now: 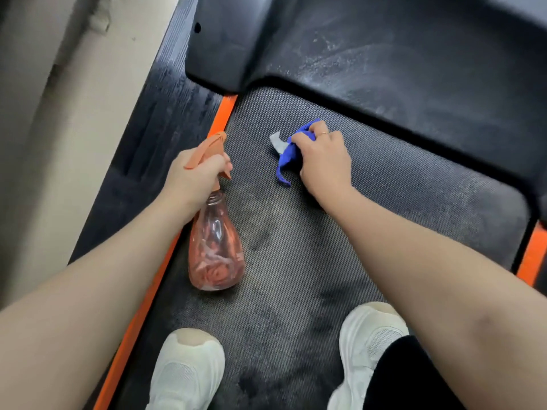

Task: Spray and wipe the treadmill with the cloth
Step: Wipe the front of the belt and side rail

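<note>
I look down on the treadmill's grey textured belt [399,184], which has dark wet patches near the middle. My left hand [194,180] grips the neck of an orange spray bottle [214,250], its nozzle pointing forward over the belt's left side. My right hand [322,161] holds a bunched blue cloth [285,156] with a pale tag, down on the belt near its front end. The dark motor cover [384,48] beyond shows whitish smears.
My two white shoes [186,371] [367,344] stand on the belt at the bottom. Orange strips [142,306] [532,255] edge the belt on both sides. A black ribbed side rail [154,137] runs at left, with a beige floor [74,128] beyond it.
</note>
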{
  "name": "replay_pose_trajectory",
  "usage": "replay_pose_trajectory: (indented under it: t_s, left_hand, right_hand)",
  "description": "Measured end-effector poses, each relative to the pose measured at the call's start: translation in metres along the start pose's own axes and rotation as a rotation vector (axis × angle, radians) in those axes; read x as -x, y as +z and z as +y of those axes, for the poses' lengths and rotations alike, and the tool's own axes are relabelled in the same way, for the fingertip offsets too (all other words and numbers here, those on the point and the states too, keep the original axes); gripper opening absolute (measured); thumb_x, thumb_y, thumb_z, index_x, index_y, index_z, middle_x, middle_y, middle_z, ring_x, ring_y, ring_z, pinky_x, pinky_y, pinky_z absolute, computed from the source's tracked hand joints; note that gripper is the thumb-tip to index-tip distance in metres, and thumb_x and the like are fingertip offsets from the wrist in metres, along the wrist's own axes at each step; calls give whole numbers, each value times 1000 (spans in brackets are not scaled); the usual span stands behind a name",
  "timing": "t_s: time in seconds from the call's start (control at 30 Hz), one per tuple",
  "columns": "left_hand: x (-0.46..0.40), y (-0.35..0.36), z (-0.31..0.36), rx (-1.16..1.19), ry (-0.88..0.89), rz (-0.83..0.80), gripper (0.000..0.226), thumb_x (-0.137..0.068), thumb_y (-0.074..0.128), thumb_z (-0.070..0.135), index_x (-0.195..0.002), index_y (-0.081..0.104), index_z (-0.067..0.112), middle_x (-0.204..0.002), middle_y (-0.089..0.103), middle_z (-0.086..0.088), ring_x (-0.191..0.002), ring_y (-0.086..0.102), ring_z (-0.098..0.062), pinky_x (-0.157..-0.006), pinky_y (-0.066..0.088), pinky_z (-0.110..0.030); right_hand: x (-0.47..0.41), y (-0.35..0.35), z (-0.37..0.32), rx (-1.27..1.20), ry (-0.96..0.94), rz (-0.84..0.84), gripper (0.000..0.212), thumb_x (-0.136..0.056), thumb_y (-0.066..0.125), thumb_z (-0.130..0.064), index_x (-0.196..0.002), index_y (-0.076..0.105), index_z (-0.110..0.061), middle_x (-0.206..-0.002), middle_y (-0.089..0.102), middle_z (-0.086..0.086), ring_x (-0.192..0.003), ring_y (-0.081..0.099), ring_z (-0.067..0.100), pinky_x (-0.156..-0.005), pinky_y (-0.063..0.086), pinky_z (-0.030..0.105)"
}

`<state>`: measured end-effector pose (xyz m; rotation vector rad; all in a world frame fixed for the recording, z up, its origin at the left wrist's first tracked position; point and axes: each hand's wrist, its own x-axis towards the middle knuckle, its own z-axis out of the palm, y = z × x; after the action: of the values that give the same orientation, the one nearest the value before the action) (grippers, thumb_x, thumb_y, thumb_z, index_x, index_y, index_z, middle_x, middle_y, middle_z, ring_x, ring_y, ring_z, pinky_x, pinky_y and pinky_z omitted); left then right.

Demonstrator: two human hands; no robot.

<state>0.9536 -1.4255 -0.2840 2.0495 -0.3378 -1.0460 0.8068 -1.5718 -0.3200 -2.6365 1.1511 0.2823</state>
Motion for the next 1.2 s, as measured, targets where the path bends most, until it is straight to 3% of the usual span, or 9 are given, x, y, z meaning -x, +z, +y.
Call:
replay_pose_trajectory:
  t_s: [0.13, 0.23, 0.37, 0.47, 0.57, 0.67, 0.8, 1.0, 1.2]
  left_hand:
    - [1, -9, -7, 58, -43, 40, 17, -54, 58, 33, -65, 69, 27, -90, 73, -9, -90, 66, -23, -89, 47, -41]
    - [10, -10, -19, 32, -100, 50, 24, -51, 57, 37, -64, 68, 20, -84, 71, -15, -85, 66, -31, -88, 50, -42]
    - [25, -8, -36, -21, -123, 43, 15, -58, 53, 37, -60, 68, 34, -87, 72, -15, -75, 64, -22, -77, 50, -36]
    - [29, -2, -38, -139, -86, 55, 24, -75, 53, 30, -82, 70, 15, -91, 71, -18, -72, 58, -19, -67, 47, -32]
    - [32, 8, -35, -271, -46, 39, 45, -71, 47, 37, -90, 67, 2, -92, 69, -18, -76, 61, -24, -67, 46, -33]
    - [42, 23, -23, -348, 51, -203, 60, -59, 46, 47, -93, 66, 2, -89, 68, -16, -87, 63, -31, -79, 48, -41]
    - [53, 55, -3, -575, 214, -528, 36, -68, 49, 39, -76, 58, 5, -75, 63, -11, -73, 60, -28, -70, 48, -42]
    - [50, 57, 0, -477, 126, -282, 30, -71, 50, 38, -68, 52, 8, -67, 54, -2, -63, 49, -20, -57, 35, -30]
    - [34, 19, -1, -258, 69, -22, 39, -66, 49, 36, -84, 63, 5, -84, 64, -14, -75, 57, -23, -76, 48, -41]
  right_hand:
    - [17, 7, -41, 59, -411, 7, 29, -77, 56, -16, -104, 64, -17, -114, 57, 14, -85, 54, 33, -64, 46, 30]
    - [-1, 2, -49, 201, -698, -140, 37, -85, 53, -17, -122, 53, -22, -129, 46, 12, -102, 49, 32, -73, 45, 37]
    - [-29, -8, -33, 126, -424, -14, 38, -90, 44, -14, -127, 48, -25, -128, 43, 9, -107, 46, 32, -76, 43, 41]
    - [-38, -16, 1, -96, -136, -1, 39, -86, 45, -11, -122, 52, -24, -122, 46, 10, -108, 50, 34, -83, 43, 41]
    - [-38, -31, 54, -99, -114, -57, 44, -82, 46, -7, -123, 54, -21, -119, 50, 13, -109, 52, 35, -88, 42, 40]
    - [-24, -36, 90, -73, -108, -98, 48, -80, 47, -1, -123, 55, -20, -118, 51, 14, -111, 50, 34, -89, 41, 38]
    - [-8, -25, 95, -176, -99, -54, 52, -79, 47, 1, -126, 54, -19, -126, 47, 14, -113, 48, 36, -97, 39, 37]
    - [17, -12, 55, -158, -80, -19, 45, -82, 47, -7, -125, 51, -21, -126, 45, 10, -102, 48, 36, -87, 41, 39]
    - [54, 10, 17, 150, -671, -171, 34, -72, 64, -18, -105, 59, -18, -108, 55, 14, -82, 54, 33, -53, 47, 34]
